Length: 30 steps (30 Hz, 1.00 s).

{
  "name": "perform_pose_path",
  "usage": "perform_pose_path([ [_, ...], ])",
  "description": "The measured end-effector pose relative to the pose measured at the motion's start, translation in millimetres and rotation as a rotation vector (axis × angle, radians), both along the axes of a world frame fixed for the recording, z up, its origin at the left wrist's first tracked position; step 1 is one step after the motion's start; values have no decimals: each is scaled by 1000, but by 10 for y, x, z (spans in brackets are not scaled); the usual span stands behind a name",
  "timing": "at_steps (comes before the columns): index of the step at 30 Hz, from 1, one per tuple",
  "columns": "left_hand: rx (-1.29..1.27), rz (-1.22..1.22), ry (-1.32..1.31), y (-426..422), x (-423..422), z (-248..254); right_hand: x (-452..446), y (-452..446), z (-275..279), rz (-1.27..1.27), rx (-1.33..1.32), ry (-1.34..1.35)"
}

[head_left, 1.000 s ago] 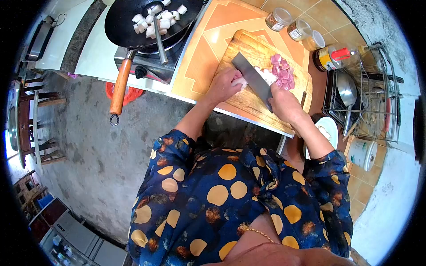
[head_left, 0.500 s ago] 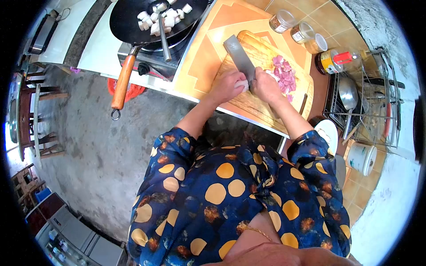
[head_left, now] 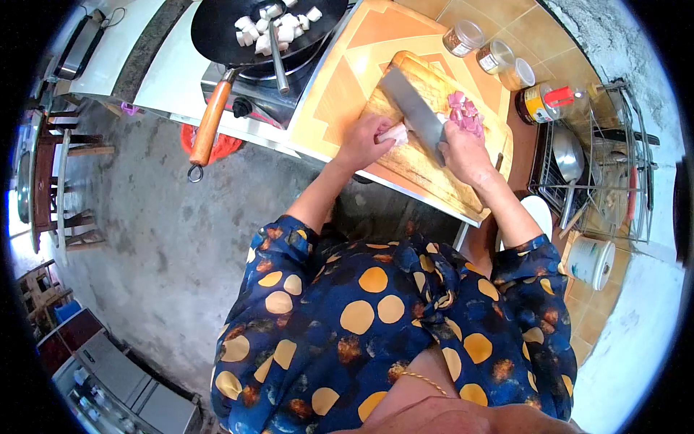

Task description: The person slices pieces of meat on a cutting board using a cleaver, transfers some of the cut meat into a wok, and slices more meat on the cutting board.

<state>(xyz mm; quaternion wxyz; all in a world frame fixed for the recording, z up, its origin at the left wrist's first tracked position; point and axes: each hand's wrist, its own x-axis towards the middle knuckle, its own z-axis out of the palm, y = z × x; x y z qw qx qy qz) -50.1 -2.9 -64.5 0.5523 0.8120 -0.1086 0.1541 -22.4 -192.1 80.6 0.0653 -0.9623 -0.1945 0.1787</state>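
My left hand (head_left: 366, 142) has its fingers closed round a piece of pale meat (head_left: 394, 135) at the near left of the wooden cutting board (head_left: 434, 177). In my right hand (head_left: 466, 153) is a cleaver (head_left: 413, 105), gripped near the handle end. The broad blade slants up and left over the board, just right of the pale meat and apart from it. Behind the right hand lies a heap of pink meat pieces (head_left: 465, 110), partly hidden by that hand and the blade. The cleaver's handle is hidden in my fist.
Left of the board, a black wok (head_left: 217, 40) holding white chunks (head_left: 289, 27) and a metal ladle (head_left: 277, 61) sits on a gas stove (head_left: 253, 101). Its wooden handle (head_left: 212, 123) juts over the counter edge. Jars (head_left: 463, 37) and a wire rack (head_left: 614, 184) stand right.
My right hand and the cleaver have moved right, away from the pale meat in my left hand. The blade now covers part of the pink heap. My left hand has barely shifted.
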Motion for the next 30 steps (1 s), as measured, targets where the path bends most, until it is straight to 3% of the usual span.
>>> perform_pose_path([
  [5,69,-49,11,14,31,-60,-93,-17,-80,83,-20,19],
  [16,92,-36,-41,-17,37,-34,-192,4,-16,-11,-40,137],
  [19,80,-34,-32,-3,39,87,-127,122,-157,-44,-38,153],
  [21,239,-121,82,7,45,215,-73,229,-358,0,16,83],
  [24,271,-77,-33,-29,18,269,60,380,-493,12,65,24],
  [27,57,-3,-75,-99,11,34,71,321,-518,-49,72,13],
  [30,74,85,-152,-121,38,-43,47,183,-486,-112,70,37],
])
